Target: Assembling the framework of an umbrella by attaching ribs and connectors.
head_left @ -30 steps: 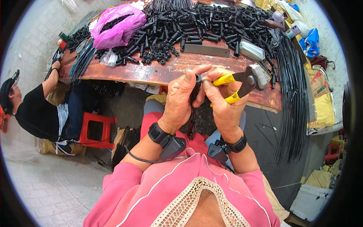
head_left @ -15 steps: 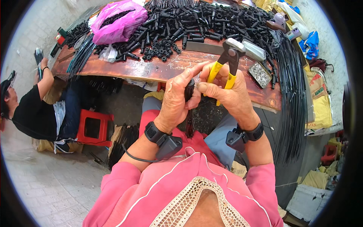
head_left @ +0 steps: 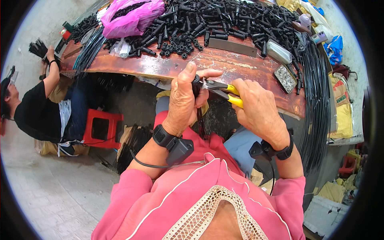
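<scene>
Across a red-brown wooden table (head_left: 228,62), black tubular parts (head_left: 224,24) are lying heaped while a person (head_left: 184,192) is working at its near edge.

The left hand (head_left: 182,96) is gripping a dark cylindrical piece (head_left: 196,86) in curled fingers, its thumb pointing upward; the right hand (head_left: 258,106) is holding yellow-handled pliers (head_left: 218,85) in a nearly closed grip, their handles standing slightly apart; the pliers' tips are sitting against or just beside the piece's upper end, the exact contact being too small to tell; the piece is standing above the lap (head_left: 216,147); dark strands (head_left: 201,120) are hanging beneath it.
</scene>
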The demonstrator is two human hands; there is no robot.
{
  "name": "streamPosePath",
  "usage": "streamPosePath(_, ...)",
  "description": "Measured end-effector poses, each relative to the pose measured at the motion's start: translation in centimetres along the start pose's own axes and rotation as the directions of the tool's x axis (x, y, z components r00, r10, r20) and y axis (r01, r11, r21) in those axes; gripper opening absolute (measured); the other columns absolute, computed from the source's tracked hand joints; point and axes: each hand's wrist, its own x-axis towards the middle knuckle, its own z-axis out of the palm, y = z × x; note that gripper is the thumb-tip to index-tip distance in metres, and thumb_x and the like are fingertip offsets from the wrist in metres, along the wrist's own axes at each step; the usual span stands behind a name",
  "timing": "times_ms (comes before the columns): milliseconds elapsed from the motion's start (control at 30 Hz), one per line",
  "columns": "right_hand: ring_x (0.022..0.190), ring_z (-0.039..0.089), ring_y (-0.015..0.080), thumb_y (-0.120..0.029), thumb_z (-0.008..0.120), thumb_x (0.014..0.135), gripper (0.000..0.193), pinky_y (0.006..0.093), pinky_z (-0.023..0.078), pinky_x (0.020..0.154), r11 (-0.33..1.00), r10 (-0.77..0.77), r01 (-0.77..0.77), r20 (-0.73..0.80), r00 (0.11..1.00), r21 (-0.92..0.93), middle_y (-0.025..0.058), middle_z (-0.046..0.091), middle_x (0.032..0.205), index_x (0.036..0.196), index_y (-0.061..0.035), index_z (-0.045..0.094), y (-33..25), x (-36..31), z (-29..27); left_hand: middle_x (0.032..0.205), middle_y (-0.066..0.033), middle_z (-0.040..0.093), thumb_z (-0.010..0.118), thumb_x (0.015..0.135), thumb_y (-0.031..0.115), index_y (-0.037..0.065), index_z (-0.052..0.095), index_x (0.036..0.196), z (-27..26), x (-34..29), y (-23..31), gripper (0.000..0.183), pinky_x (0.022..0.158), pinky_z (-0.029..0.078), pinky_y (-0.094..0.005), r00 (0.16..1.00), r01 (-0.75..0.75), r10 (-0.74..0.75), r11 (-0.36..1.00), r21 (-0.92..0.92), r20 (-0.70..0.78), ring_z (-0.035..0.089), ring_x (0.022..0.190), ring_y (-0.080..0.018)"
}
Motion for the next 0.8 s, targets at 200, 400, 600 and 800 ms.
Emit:
streamPosePath(200,0.097,0.048,0.0388,0.004,0.061,0.07,0.054,0.0451,0.048,0.076,0.996,-0.041,0.034,-0.092,0.995,-0.086,0.0208,0.05,0.102,0.123,-0.0001,0.049,-0.5,0.2,0.6,0.054,0.0049,0.044,0.039,0.096,0.061,-0.005,0.063,0.114,-0.1,-0.1,-0.2,0.072,0.045,0.022,-0.0219,0.998,-0.001,0.006,0.997,0.081,-0.058,0.029,0.044,-0.0038)
streamPosePath(400,0.097,0.046,0.0399,0.006,0.061,0.069,0.061,0.0453,0.046,0.081,0.991,-0.049,0.037,-0.088,0.995,-0.127,0.0222,0.049,0.101,0.128,0.0007,0.046,-0.9,0.1,0.3,0.059,0.0052,0.047,0.04,0.096,0.06,-0.006,0.062,0.115,0.0,-0.5,-0.2,0.072,0.045,0.024,-0.0215,0.997,-0.019,0.024,0.998,0.066,-0.076,0.031,0.045,-0.0034)
streamPosePath(600,0.095,0.048,0.0392,0.005,0.063,0.067,0.059,0.0434,0.048,0.076,0.982,-0.065,0.05,-0.079,0.995,-0.18,0.0218,0.051,0.098,0.124,0.0018,0.048,-1.5,0.3,0.2,0.06,0.0054,0.048,0.041,0.097,0.06,-0.005,0.063,0.114,-0.4,-0.7,-0.4,0.071,0.046,0.024,-0.0218,0.993,-0.061,0.07,0.994,0.092,-0.099,0.032,0.046,-0.0032)
streamPosePath(800,0.088,0.053,0.0317,-0.004,0.063,0.072,0.045,0.0362,0.05,0.063,0.919,-0.083,0.043,-0.085,0.993,-0.393,0.017,0.054,0.088,0.114,0.0021,0.052,-2.8,0.2,-1.3,0.064,0.0027,0.054,0.04,0.097,0.058,-0.004,0.065,0.111,-0.2,-1.1,-0.2,0.069,0.045,0.025,-0.0215,0.994,-0.069,0.077,0.992,0.109,-0.079,0.033,0.047,-0.004)
